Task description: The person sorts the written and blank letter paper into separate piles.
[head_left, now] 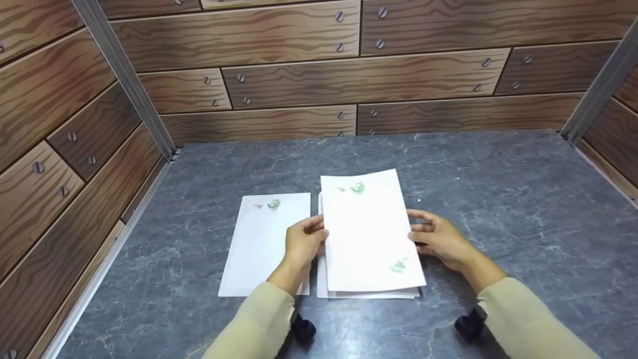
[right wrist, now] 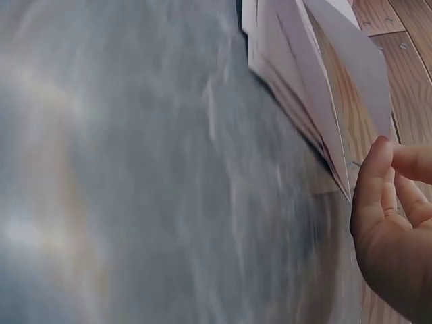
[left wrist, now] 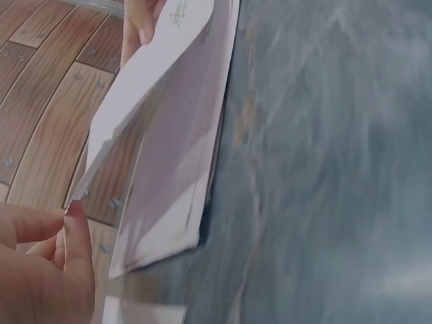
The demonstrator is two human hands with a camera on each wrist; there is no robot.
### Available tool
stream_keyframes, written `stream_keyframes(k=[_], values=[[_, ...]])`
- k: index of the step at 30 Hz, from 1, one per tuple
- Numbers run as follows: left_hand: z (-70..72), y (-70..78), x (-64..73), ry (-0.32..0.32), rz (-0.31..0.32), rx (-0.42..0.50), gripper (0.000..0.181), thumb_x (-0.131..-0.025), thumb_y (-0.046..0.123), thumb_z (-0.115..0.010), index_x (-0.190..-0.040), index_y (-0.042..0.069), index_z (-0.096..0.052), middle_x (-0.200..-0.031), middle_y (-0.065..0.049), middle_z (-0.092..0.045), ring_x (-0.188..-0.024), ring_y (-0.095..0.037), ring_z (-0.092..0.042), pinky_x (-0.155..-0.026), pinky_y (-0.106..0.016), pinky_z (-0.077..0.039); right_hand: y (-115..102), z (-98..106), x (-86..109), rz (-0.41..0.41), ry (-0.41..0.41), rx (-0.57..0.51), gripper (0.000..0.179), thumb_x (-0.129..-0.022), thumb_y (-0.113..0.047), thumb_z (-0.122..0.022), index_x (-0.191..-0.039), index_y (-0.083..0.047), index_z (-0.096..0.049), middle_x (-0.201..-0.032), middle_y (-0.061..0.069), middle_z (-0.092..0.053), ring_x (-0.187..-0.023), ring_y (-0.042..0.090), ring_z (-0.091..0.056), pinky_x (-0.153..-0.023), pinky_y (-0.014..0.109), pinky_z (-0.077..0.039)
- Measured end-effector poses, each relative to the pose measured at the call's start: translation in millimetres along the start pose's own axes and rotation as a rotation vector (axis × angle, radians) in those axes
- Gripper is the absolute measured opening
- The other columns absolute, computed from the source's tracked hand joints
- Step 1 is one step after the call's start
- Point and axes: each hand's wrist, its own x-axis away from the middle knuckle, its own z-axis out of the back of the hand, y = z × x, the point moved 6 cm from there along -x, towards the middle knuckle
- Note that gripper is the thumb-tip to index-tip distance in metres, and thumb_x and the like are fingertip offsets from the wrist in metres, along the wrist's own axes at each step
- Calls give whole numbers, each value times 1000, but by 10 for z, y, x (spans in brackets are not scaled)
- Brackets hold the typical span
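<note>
Between both hands a white sheet of paper [head_left: 366, 232] with small green floral prints is held up over a stack of paper [head_left: 323, 286]. My left hand [head_left: 302, 244] pinches its left edge between thumb and fingers; the left wrist view shows this hand [left wrist: 50, 263] at the sheet's corner. On the opposite edge, my right hand [head_left: 441, 242] pinches the paper with the thumb on top. In the right wrist view the raised sheet [right wrist: 361, 64] stands apart from the stack [right wrist: 287, 88] below. Most of the stack's top is hidden in the head view.
Left of the stack lies another white sheet [head_left: 264, 249] with a green print, flat on the dark marbled table [head_left: 498, 199]. Wood-patterned panels [head_left: 299, 85] wall the back and sides, with metal posts [head_left: 124, 75] at the corners.
</note>
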Motion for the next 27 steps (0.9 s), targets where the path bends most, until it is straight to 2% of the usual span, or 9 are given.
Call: stream_keyframes(k=[7, 14, 18, 21, 27], values=[[-202, -32, 44, -8, 0, -7, 36, -84, -9, -61, -119, -3, -64, -100, -9, -65, -83, -17, -60, -66, -25, -54, 46, 200, 85, -11, -23, 16, 63, -91, 4, -58, -146, 3, -28, -106, 9, -61, -88, 18, -62, -72, 32, -55], [-424, -52, 72, -10, -38, -5, 37, -80, -13, -60, -116, -6, -65, -96, -10, -66, -77, -16, -61, -61, -25, -54, 113, 405, 161, -36, -18, 29, 67, -92, -1, -60, -148, 1, -25, -109, 9, -57, -90, 17, -62, -74, 32, -55], [-545, -79, 95, -32, -16, 9, 38, -81, -14, -59, -118, -6, -63, -98, -10, -65, -80, -17, -61, -63, -25, -54, 146, 513, 199, -37, -16, 32, 68, -91, -1, -61, -149, 1, -23, -109, 8, -56, -90, 16, -62, -75, 32, -55], [-622, -78, 106, -45, -4, -10, 38, -82, -13, -58, -119, -5, -63, -98, -8, -64, -81, -16, -61, -64, -25, -55, 153, 583, 231, -31, -24, 23, 69, -91, -1, -61, -148, 2, -22, -109, 7, -56, -91, 16, -62, -77, 33, -55], [-779, -53, 116, -39, -23, -47, 37, -81, -13, -58, -117, -4, -65, -96, -6, -66, -77, -15, -62, -61, -24, -54, 158, 730, 288, -39, -21, 27, 71, -91, -3, -62, -149, 1, -22, -109, 7, -55, -91, 15, -62, -78, 33, -55]])
